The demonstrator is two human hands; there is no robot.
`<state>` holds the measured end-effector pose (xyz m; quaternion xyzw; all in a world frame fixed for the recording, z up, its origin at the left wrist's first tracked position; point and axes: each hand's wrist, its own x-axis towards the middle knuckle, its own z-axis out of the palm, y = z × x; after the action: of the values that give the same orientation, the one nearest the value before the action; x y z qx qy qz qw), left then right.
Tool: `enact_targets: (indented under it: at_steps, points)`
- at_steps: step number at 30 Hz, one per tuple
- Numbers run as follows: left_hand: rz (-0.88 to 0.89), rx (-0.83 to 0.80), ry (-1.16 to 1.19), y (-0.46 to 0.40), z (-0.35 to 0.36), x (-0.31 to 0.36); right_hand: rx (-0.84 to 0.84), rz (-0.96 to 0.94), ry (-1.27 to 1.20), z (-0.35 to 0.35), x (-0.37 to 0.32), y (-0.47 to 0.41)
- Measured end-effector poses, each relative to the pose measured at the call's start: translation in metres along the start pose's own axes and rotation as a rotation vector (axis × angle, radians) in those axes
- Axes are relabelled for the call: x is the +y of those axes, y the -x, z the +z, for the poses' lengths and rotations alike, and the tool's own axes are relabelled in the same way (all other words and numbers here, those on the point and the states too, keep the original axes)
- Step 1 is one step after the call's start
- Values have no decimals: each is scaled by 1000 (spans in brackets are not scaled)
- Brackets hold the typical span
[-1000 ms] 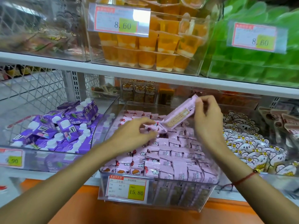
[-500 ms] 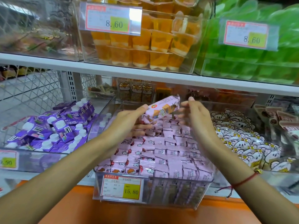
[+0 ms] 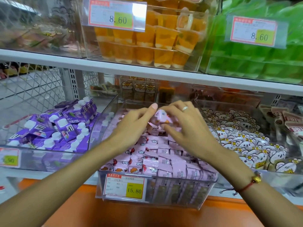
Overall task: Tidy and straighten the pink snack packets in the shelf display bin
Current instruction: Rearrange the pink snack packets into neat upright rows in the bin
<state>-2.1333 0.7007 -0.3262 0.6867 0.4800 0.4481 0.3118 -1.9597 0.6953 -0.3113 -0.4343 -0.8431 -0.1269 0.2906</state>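
A shop shelf fills the view: white shelf boards, an orange base panel below, and clear acrylic bins side by side. The task's bin (image 3: pixel 203 192) sits at 6 o'clock from centre, its front wall carrying a 15.80 price tag (image 3: pixel 125 187), and it is packed with pink snack packets (image 3: pixel 164 159) standing in rough rows, some leaning.

Both hands meet over the back of that bin, near the middle of the view. The left hand (image 3: pixel 129 126) has its thumb raised and its fingers curled against one pink packet (image 3: pixel 159 118); the right hand (image 3: pixel 185 126), wearing a ring, curls its fingers over the same packet from the 3 o'clock side. The packet is held above the rows, crumpled-looking and partly hidden, so its orientation cannot be told.

Risks, as I judge them: pushing this packet down into tight rows could tip its neighbours or buckle it. A forearm resting low might drag front packets over the rim. At 9 o'clock lie purple drink cartons (image 3: pixel 65 126), at 3 o'clock bear-face packets (image 3: pixel 246 141); a flicked packet could land in either.
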Motion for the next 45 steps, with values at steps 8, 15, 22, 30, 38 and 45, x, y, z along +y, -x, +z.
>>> enact_targets:
  at_steps: [8, 15, 22, 30, 38, 45]
  points:
    - [134, -233, -532, 4, -6, -27, 157, 616, -683, 6, 15, -8]
    - [152, -279, -791, 0, -8, -29, 44, 585, -601, 28, 3, -10]
    - [122, -291, -793, 0, -8, -28, -253, 334, -291, 16, 19, -9]
    - [101, -317, -763, 1, -8, -25, -403, 308, 11, 31, 18, -16]
    - [103, -290, -716, 1, -8, -27, -501, 333, -27, 27, 21, -15]
    - [217, -222, -741, 3, -10, -23, -193, 257, -82, 17, 16, 1]
